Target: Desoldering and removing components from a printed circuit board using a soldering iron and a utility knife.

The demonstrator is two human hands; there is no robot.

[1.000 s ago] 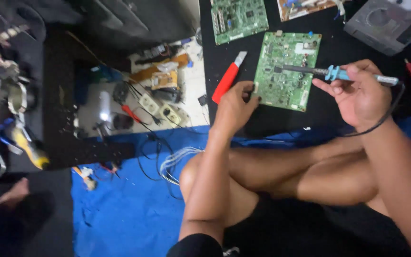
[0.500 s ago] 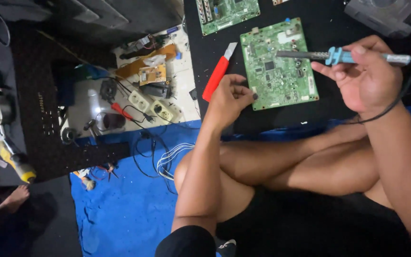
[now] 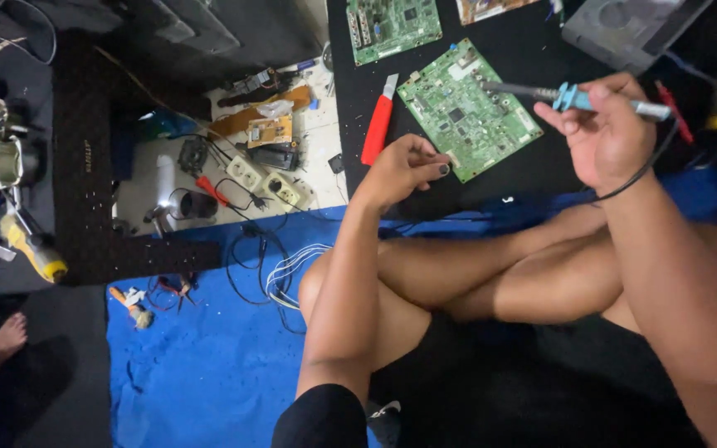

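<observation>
Dim floor under a blue tarp (image 3: 184, 365) and black mat (image 3: 533, 33); right hand (image 3: 607, 137) fingers grasp a soldering iron (image 3: 574, 98), left hand (image 3: 404, 166) curled at the green circuit board (image 3: 466, 108), grip unclear.

Single head view, looking steeply down from above seated person; close range; floor workspace fills frame.

A matt green circuit board (image 3: 468, 108) lies beside a glossy red plastic-handled knife (image 3: 378, 126) on crinkled blue tarp (image 3: 201, 357).

Bare black mat (image 3: 533, 178) lies open below the green circuit board (image 3: 468, 108), centre-right of the frame. A red-handled knife (image 3: 377, 124) borders its left side. Upper left, cluttered parts (image 3: 251, 158) block passage.
</observation>
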